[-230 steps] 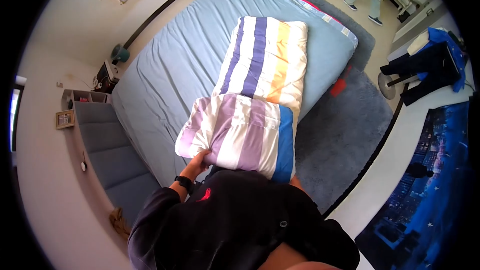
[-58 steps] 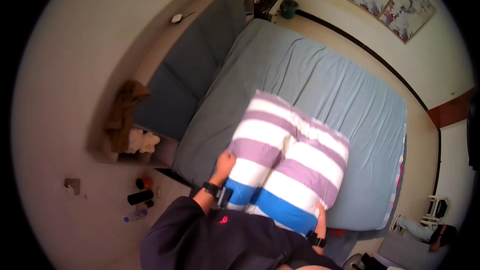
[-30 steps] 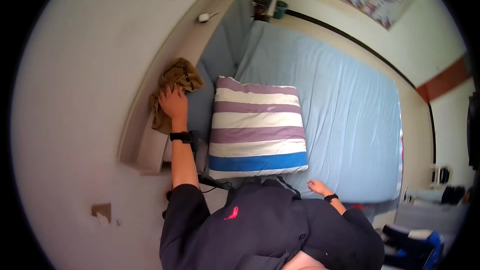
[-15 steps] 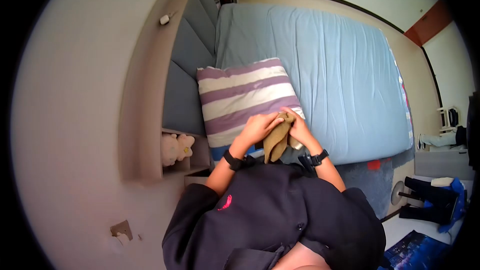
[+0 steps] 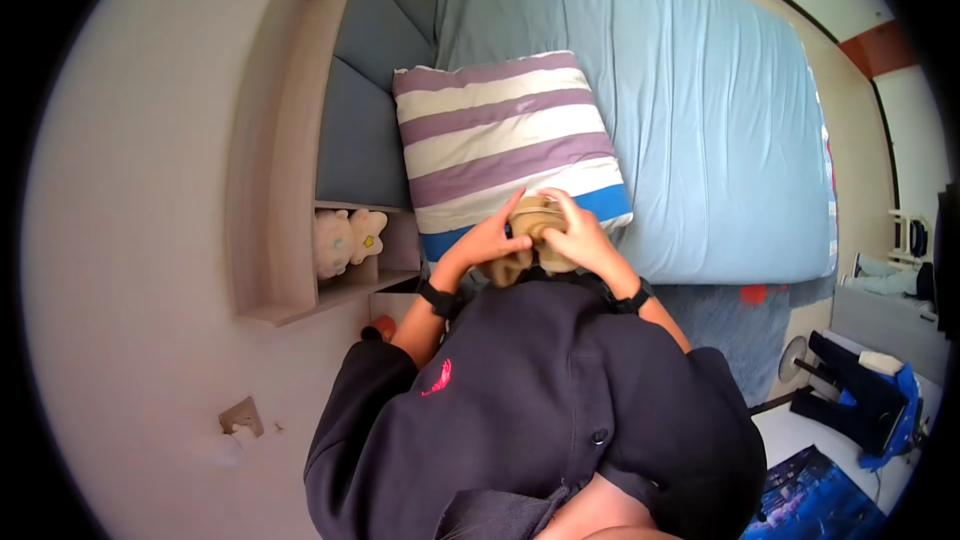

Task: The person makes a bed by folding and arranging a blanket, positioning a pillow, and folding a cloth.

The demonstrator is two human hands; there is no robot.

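Observation:
Brown socks [image 5: 538, 224], bunched together, are between my two hands in front of my chest. My left hand [image 5: 487, 240] grips their left side, thumb pressed on the cloth and fingers behind it. On the other side my right hand [image 5: 578, 237] holds the cloth with its thumb bent over the front. Loose ends hang below the hands, and a pale band runs across the top of the bundle. Just beyond the hands lies a striped pillow [image 5: 505, 130] in purple, white and blue.
The pillow rests on a bed with a light blue sheet [image 5: 690, 130], against a grey padded headboard [image 5: 365, 130]. Plush toys [image 5: 348, 242] sit in a cubby at the left. Farther right are a floor fan [image 5: 793, 358] and dark clothing [image 5: 848, 390].
The socks, earlier hanging long from pinched fingers, are now bunched and spread between both hands. My hands have moved slightly toward my body on the bed. The view has tilted down.

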